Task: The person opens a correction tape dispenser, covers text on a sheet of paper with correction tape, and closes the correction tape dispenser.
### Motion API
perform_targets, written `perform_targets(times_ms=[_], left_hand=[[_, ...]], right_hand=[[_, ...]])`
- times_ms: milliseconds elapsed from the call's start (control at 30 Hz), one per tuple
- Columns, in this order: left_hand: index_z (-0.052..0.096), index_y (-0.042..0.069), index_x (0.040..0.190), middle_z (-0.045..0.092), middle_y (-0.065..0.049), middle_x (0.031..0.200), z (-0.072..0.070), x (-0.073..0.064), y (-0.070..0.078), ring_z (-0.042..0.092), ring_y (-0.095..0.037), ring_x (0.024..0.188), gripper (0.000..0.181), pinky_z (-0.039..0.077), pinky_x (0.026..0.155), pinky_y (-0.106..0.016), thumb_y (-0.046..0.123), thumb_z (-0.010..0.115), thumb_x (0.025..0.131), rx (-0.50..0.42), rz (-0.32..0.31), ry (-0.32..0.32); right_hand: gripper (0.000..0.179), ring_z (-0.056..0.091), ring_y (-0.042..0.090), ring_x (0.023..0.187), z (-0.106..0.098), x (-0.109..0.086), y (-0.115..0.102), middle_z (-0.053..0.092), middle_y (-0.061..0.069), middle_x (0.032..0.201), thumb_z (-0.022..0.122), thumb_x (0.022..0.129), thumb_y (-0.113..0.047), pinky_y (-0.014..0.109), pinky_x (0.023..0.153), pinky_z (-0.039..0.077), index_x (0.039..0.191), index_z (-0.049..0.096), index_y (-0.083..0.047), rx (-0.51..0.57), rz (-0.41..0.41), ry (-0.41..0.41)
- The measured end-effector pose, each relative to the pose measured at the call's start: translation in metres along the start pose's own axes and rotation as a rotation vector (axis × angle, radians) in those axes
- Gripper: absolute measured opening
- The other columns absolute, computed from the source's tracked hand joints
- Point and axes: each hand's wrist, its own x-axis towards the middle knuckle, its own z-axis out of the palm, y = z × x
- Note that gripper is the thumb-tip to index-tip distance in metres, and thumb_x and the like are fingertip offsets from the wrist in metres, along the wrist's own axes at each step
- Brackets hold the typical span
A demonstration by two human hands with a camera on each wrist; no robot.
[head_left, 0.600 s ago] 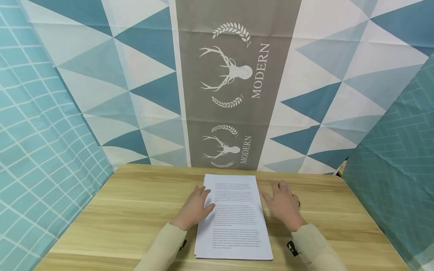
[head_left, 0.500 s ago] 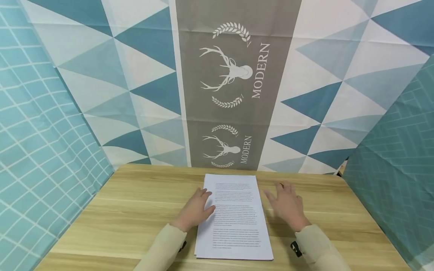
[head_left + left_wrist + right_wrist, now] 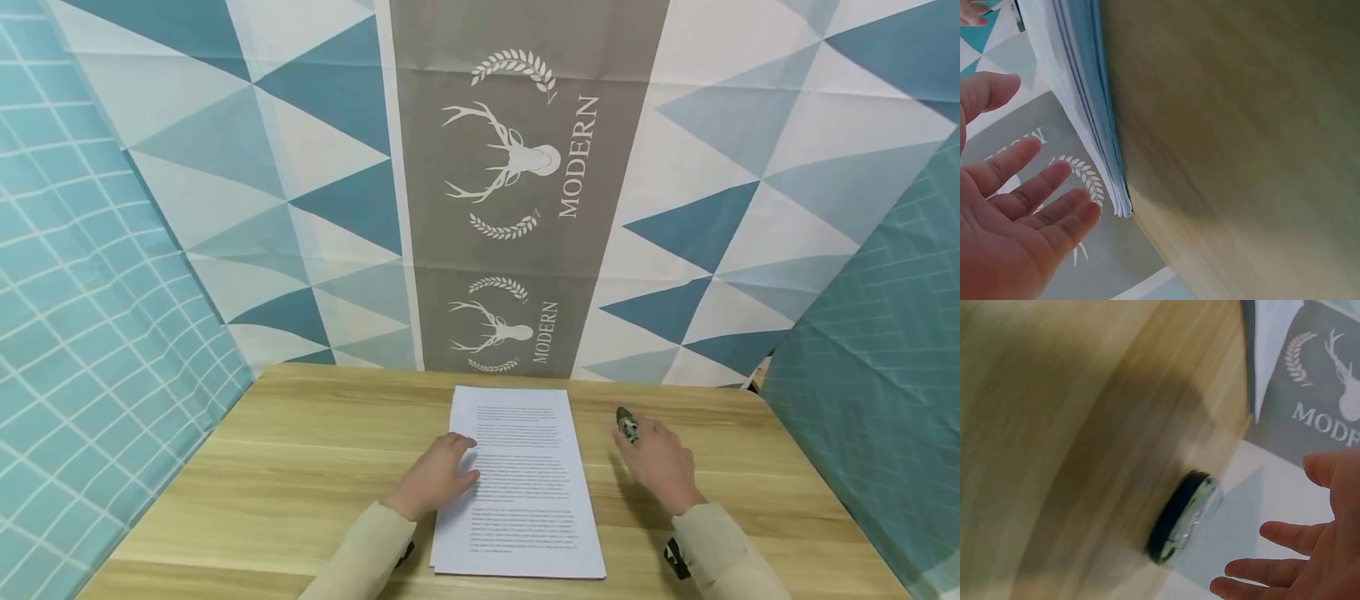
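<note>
A stack of printed paper sheets (image 3: 525, 475) lies on the wooden table, its layered edge showing in the left wrist view. My left hand (image 3: 435, 477) is over the stack's left edge. Its fingers are spread and loosely bent, holding nothing, and in the left wrist view the hand (image 3: 1016, 219) stands apart from the paper. To the right of the stack, my right hand (image 3: 660, 458) hovers with relaxed fingers beside a small round disc (image 3: 627, 425). The disc (image 3: 1185, 517) has a dark base and a shiny, green-patterned clear top. A gap separates it from the fingertips in the right wrist view.
The wooden table (image 3: 315, 467) ends at a back wall covering (image 3: 517, 208) with triangles and deer-head prints. Blue checked fabric (image 3: 97, 275) hangs along the left side. Teal fabric (image 3: 862, 400) borders the right.
My right hand has moved right and towards me, away from the paper, so that more of the disc shows. The left hand has drawn slightly back towards me.
</note>
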Motion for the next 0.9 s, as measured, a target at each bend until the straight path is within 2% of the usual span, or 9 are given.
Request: perform_targets(times_ms=[200, 300, 433, 667, 900], left_hand=[[0.059, -0.003, 0.111, 0.06, -0.015, 0.109, 0.004, 0.002, -0.002, 0.056, -0.03, 0.105, 0.037, 0.046, 0.092, -0.041, 0.019, 0.066, 0.083, 0.034, 0.012, -0.01], [0.061, -0.003, 0.106, 0.061, -0.013, 0.104, 0.005, 0.004, -0.002, 0.057, -0.028, 0.1, 0.033, 0.047, 0.089, -0.04, 0.017, 0.067, 0.081, 0.043, 0.026, -0.008], [0.063, -0.002, 0.102, 0.062, -0.011, 0.099, 0.004, 0.004, 0.0, 0.057, -0.025, 0.094, 0.03, 0.048, 0.086, -0.037, 0.016, 0.069, 0.079, 0.053, 0.024, -0.038], [0.064, -0.001, 0.1, 0.06, -0.009, 0.095, 0.003, 0.004, 0.002, 0.055, -0.022, 0.089, 0.029, 0.048, 0.081, -0.035, 0.016, 0.071, 0.078, 0.063, 0.004, -0.08], [0.065, -0.003, 0.098, 0.06, -0.009, 0.096, 0.005, 0.006, 0.0, 0.055, -0.022, 0.089, 0.03, 0.048, 0.081, -0.034, 0.018, 0.071, 0.077, 0.061, -0.012, -0.091]], right_hand=[[0.069, 0.057, 0.041, 0.089, 0.0, 0.004, 0.013, 0.054, 0.031, 0.117, 0.043, 0.094, -0.05, 0.047, 0.06, 0.045, 0.135, 0.041, 0.005, 0.017, 0.009, -0.034], [0.064, 0.057, 0.038, 0.085, -0.002, 0.006, 0.016, 0.055, 0.03, 0.112, 0.044, 0.094, -0.043, 0.045, 0.059, 0.045, 0.135, 0.04, 0.006, 0.02, 0.019, -0.053], [0.059, 0.056, 0.035, 0.082, -0.006, 0.007, 0.021, 0.056, 0.03, 0.11, 0.044, 0.095, -0.036, 0.044, 0.058, 0.044, 0.135, 0.039, 0.008, 0.021, 0.037, -0.079], [0.06, 0.054, 0.031, 0.076, -0.01, 0.009, 0.029, 0.056, 0.028, 0.098, 0.045, 0.095, -0.034, 0.039, 0.056, 0.042, 0.131, 0.038, 0.014, 0.048, 0.078, -0.14], [0.056, 0.056, 0.032, 0.074, -0.009, 0.014, 0.033, 0.057, 0.027, 0.088, 0.048, 0.094, -0.035, 0.041, 0.059, 0.045, 0.11, 0.047, 0.018, 0.051, 0.077, -0.168]])
